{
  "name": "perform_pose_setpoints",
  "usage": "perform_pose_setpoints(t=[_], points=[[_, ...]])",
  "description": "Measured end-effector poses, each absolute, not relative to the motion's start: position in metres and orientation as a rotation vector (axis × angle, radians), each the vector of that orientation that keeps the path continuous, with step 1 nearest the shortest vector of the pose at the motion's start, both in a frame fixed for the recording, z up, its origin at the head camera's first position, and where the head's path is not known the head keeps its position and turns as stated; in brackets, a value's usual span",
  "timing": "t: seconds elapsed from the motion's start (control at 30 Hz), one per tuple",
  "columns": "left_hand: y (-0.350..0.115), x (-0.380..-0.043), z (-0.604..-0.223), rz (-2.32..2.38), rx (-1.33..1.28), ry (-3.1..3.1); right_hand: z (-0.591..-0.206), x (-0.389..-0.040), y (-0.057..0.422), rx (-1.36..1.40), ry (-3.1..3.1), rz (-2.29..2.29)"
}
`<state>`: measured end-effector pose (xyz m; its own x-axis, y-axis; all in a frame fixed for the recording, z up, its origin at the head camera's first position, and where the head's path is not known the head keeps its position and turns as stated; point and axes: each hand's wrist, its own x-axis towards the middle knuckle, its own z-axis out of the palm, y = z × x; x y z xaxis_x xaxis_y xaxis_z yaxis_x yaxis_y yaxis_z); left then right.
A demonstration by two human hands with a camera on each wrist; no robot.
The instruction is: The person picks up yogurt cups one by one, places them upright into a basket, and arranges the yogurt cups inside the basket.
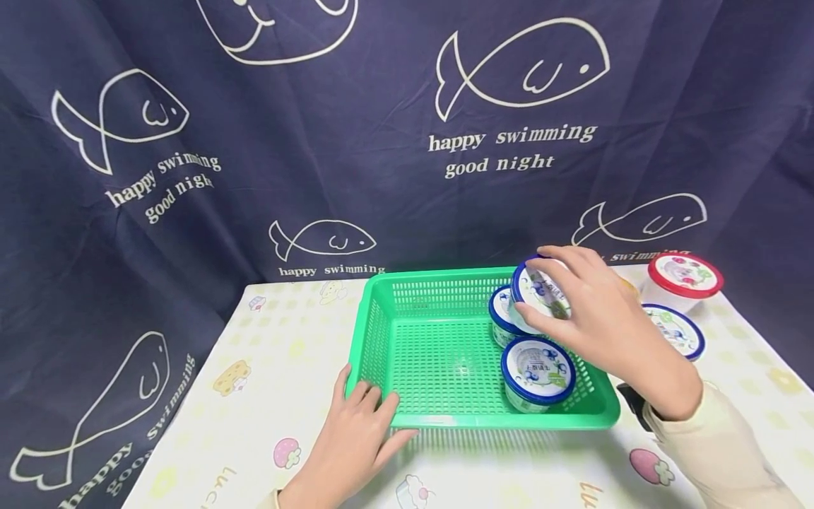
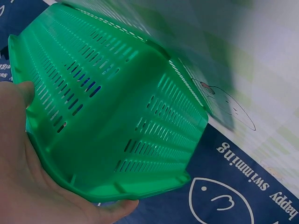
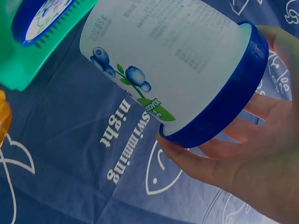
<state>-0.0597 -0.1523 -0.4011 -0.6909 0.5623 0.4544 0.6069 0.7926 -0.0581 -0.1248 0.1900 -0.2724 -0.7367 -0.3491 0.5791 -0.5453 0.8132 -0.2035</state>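
The right hand [image 1: 594, 304] clamps a tub [image 3: 159, 56] by its lid [image 3: 224, 105], at the far right of the basket [image 1: 376, 311]; the left hand [image 1: 356, 428] grips the rim. Lower level, clear of the two tubs inside [image 1: 538, 371].

Right sleeve [image 1: 731, 442] is cream and softly creased; black band [image 1: 636, 408] at its end, perhaps a strap; left cuff [image 1: 273, 501] shows as a pale sliver.

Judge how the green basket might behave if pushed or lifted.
The green basket would probably flex slightly, since its walls look thin and slotted. It seems more apt to slide than roll, given its broad, flat-looking base. Lifted, it may dip toward the right end, where two blue-lidded tubs sit.
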Motion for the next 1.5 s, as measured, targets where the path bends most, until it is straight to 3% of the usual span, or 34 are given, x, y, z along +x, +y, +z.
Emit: perform_pose_setpoints(t=[1.5], points=[[-0.154,-0.059,-0.401,-0.105,-0.874,-2.553,-0.288,-0.191,0.128,1.066,-2.554,0.516]])
